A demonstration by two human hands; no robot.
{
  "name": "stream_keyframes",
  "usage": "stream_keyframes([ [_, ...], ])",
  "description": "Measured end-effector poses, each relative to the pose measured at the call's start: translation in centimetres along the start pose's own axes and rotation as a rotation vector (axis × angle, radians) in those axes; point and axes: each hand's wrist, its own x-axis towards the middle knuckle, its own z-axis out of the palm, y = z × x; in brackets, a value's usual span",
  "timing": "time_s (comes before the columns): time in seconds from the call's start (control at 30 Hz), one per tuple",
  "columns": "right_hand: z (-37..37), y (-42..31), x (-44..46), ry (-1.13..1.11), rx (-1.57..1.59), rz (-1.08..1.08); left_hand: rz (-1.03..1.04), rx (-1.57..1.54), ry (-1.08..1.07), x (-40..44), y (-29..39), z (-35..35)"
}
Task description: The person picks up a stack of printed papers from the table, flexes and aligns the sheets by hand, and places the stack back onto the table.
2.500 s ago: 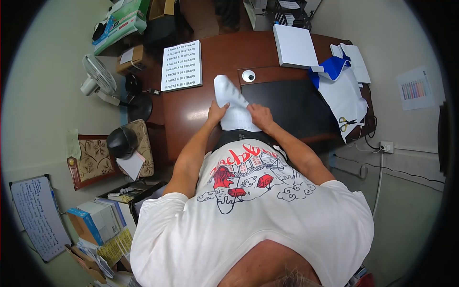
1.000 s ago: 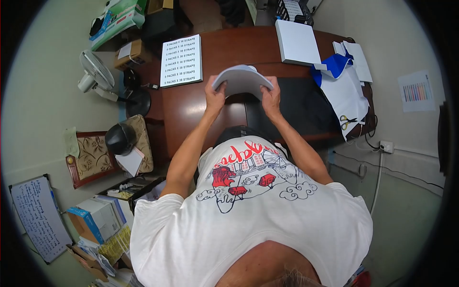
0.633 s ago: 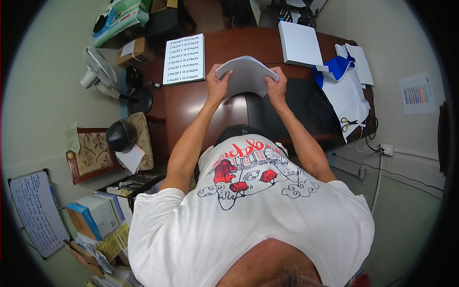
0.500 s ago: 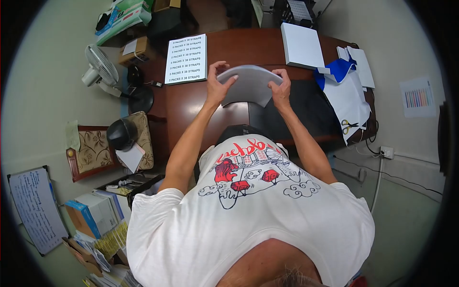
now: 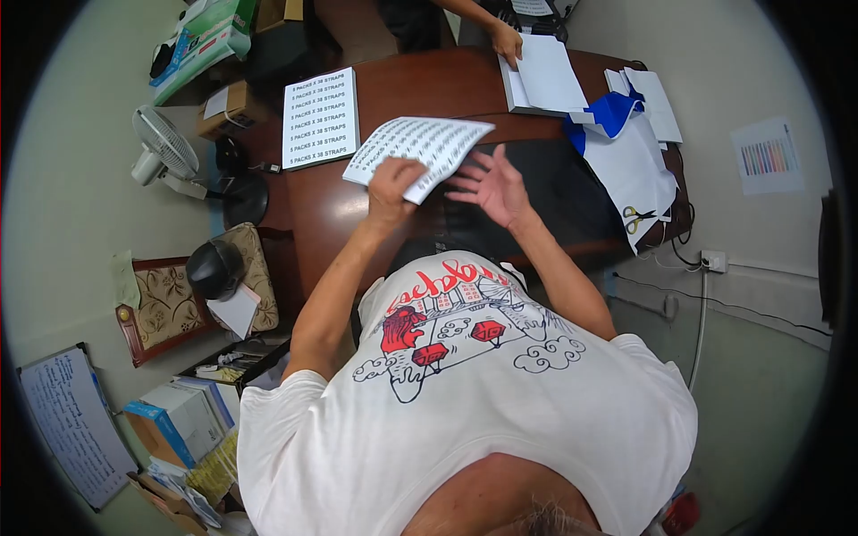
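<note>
1. white printed sheets (image 5: 413,150), loose bundle, held up over the worktop (image 5: 315,207), in front of the body; left part over brown wood, right end over the black mat (image 5: 567,201).
2. change: half a second ago both hands held the bundle, plain grey-white side to camera. now rows of dark print face up and only one side is held.
3. left hand (image 5: 393,188): pinching the near edge, fingers over the printed face; thumb not clear.
4. right hand (image 5: 498,189): spread, palm showing, just beside the right edge; contact with paper, cannot tell.
5. meaning, judged: bundle is flipped, mid re-grip, all weight on left hand; unsupported edge could sag or sheets slip out of line.
6. orientation: bent, tilted, not flat. long axis seems to slant from near-left to far-right; curl makes this rough. far-right corner points toward the blank stack (image 5: 559,73). print too blurred to read.
7. also new: co-worker's hand (image 5: 507,45) at the left side of the blank stack.
8. "5 packs x 38 straps" stack (image 5: 320,118) lies flat, left of bundle, apart from it. scissors (image 5: 638,217) far right, on white wrapping (image 5: 621,174).
</note>
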Motion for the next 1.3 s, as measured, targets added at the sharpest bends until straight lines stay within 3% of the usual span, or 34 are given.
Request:
stream_keyframes([
  [0.07,-2.0,2.3,1.0,0.168,-0.251,0.103,0.074,0.030,-0.228,-3.4,0.0,1.2],
  [0.1,-2.0,3.5,1.4,0.359,-0.370,0.140,0.056,0.035,-0.340,-5.3,-0.5,2.1],
  [0.13,-2.9,4.6,1.6,0.416,-0.445,0.127,0.002,0.067,-0.516,-6.7,-1.0,2.5],
  [0.2,-3.8,5.9,2.0,0.529,-0.603,0.097,-0.050,0.067,-0.596,-7.3,-1.6,3.1],
  [0.37,-0.8,3.2,0.7,0.424,-0.823,-0.034,-0.658,-0.598,-0.447,-7.1,-5.1,-1.1],
  [0.43,1.5,1.1,0.5,0.288,-0.908,-0.110,-0.914,-0.700,-0.213,-7.4,-8.0,-1.6],
  [0.57,4.3,-1.8,0.8,0.028,-1.032,-0.161,-1.323,-0.796,-0.183,-5.4,-10.4,-2.1],
  [0.67,3.9,-3.0,1.4,-0.099,-1.166,-0.274,-1.323,-0.798,-0.247,-3.8,-10.8,-3.2],
  [0.7,3.4,-3.7,1.4,-0.122,-1.201,-0.286,-1.327,-0.677,-0.182,-3.7,-10.8,-3.3],
  [0.77,2.3,-4.9,1.2,-0.142,-1.165,-0.265,-1.293,-0.768,-0.165,-3.5,-11.3,-3.9],
  [0.83,0.4,-5.2,1.3,-0.109,-1.118,-0.240,-1.286,-0.978,-0.100,-2.9,-11.0,-4.1],
  [0.93,-2.5,-3.9,1.6,0.025,-1.088,-0.238,-1.041,-0.991,0.014,-3.0,-10.1,-2.0],
  [1.0,-3.6,-3.4,1.7,0.104,-1.044,-0.251,-0.997,-1.048,0.222,-3.2,-10.0,-1.4],
  [1.07,-3.9,-2.7,1.1,0.149,-0.972,-0.312,-0.907,-1.005,0.255,-3.4,-9.5,-1.5],
  [1.2,-4.5,-0.8,0.3,0.212,-0.898,-0.394,-0.815,-0.878,0.222,-3.4,-6.7,-3.4],
  [1.3,-4.3,0.3,0.3,0.259,-0.879,-0.376,-0.979,-0.816,0.126,-4.1,-6.3,-4.3],
])
